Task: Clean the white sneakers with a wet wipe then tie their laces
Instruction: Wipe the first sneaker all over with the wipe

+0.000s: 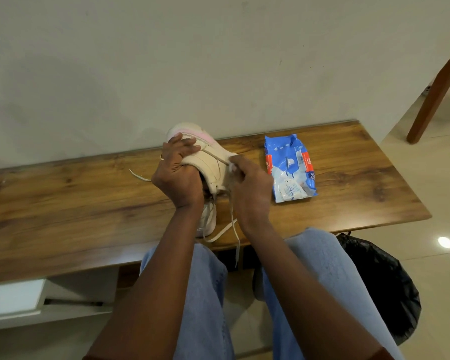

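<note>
Head view | left hand (177, 175) grips cream, pink-trimmed sneaker (209, 162) | right hand (250, 190) pinches wipe (232, 167) | laces (233, 228) loose

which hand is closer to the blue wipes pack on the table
Right. The right hand, pinching a wipe, sits between the held sneaker and the wipes pack, apart from the pack. The left hand grips the sneaker on its other side, farther from the pack.

"297" on the wipes pack (290, 168)

Sneaker (208, 162): cream-white, pink heel. Wipes pack (289, 167): blue, white, orange stripes. Worktop (89, 203): brown woodgrain. Jeans (205, 294): light blue. Bag (379, 281): black.
</note>
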